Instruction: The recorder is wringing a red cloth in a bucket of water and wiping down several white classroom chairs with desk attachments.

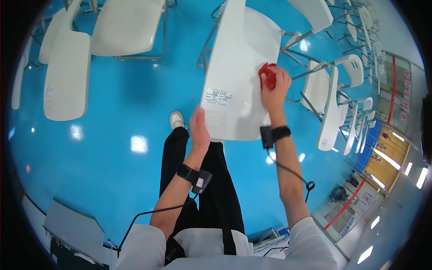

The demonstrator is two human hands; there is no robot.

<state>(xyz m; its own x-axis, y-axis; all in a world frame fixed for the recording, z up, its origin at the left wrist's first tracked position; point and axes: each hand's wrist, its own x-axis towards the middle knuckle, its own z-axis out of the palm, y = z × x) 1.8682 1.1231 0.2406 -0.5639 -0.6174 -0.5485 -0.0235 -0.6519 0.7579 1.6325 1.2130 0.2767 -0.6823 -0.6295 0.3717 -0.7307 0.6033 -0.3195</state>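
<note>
The white writing tablet (236, 114) of a folding chair lies before me, with a printed paper label (218, 97) stuck near its left edge. My right hand (276, 84) grips a crumpled red cloth (267, 76) and presses it on the tablet's right edge. At the tablet's left edge, my left hand (199, 130) rests against the side, its thumb along the rim; its fingers are partly hidden below. Each wrist wears a black strap with a small box and a cable.
More white folding chairs stand at the upper left (130, 27) and along the right (317, 86). Another writing tablet (65, 77) juts out at the left. A grey panel (74, 229) is at the lower left. The floor (111, 162) is glossy blue.
</note>
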